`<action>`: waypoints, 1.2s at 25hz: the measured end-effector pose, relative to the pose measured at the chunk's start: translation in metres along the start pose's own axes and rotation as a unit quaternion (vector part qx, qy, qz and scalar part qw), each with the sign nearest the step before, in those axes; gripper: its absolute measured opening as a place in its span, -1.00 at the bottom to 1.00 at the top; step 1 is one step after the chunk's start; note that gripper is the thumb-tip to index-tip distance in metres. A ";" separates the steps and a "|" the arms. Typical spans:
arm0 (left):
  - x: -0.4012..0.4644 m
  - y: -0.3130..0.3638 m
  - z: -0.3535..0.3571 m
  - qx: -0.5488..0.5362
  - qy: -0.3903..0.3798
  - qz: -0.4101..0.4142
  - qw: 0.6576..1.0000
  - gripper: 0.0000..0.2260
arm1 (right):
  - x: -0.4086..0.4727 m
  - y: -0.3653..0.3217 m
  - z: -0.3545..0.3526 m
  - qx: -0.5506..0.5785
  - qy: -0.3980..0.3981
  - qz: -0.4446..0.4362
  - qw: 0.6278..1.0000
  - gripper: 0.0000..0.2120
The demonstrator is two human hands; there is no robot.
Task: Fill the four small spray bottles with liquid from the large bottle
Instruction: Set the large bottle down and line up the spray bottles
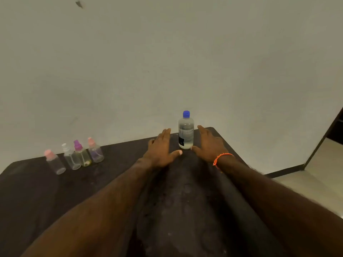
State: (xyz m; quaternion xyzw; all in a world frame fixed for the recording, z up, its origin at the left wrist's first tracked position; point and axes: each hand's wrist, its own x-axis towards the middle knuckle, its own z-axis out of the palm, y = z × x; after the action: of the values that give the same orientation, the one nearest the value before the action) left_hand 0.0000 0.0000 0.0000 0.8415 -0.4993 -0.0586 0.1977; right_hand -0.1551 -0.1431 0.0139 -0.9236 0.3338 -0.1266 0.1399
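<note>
A large clear bottle [186, 132] with a blue cap stands upright near the far edge of the dark table [55, 191], by the wall. My left hand [159, 149] lies flat just left of it, fingers straight, thumb tip close to the bottle's base. My right hand [209, 143] lies flat just right of it, an orange band on the wrist. Neither hand holds anything. At the far left stand small spray bottles in a row: one with a pink cap [54, 162], one with a white cap [70, 156], one with a purple cap [82, 153], and another pink-capped one [95, 150].
A pale wall rises right behind the table. The table's right edge runs diagonally past my right forearm, with light floor [319, 175] and a dark door frame [323, 140] beyond it.
</note>
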 end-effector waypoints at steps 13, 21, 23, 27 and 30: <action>0.020 0.034 0.009 -0.159 -0.047 0.019 0.986 -0.02 | 0.015 -0.003 0.020 0.262 0.023 -0.012 0.965 -0.48; -0.080 0.078 -0.020 -0.176 -0.030 0.058 0.982 -0.08 | -0.084 -0.012 -0.030 0.262 0.011 -0.036 0.964 -0.50; -0.111 0.089 -0.023 -0.190 -0.027 0.058 0.980 -0.09 | -0.117 -0.013 -0.037 0.263 0.011 -0.033 0.964 -0.50; -0.168 0.098 -0.013 -0.232 -0.028 0.074 0.970 -0.17 | -0.181 -0.011 -0.040 0.258 -0.004 -0.026 0.966 -0.44; -0.212 0.110 -0.006 -0.261 -0.023 0.080 0.962 -0.27 | -0.218 -0.006 -0.032 0.240 -0.019 -0.024 0.970 -0.39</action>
State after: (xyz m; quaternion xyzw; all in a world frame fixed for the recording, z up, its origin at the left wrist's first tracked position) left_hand -0.1930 0.1380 0.0279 0.7167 -0.5366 -0.1902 0.4027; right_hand -0.3250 -0.0018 0.0152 -0.8729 0.2688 -0.1891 0.3607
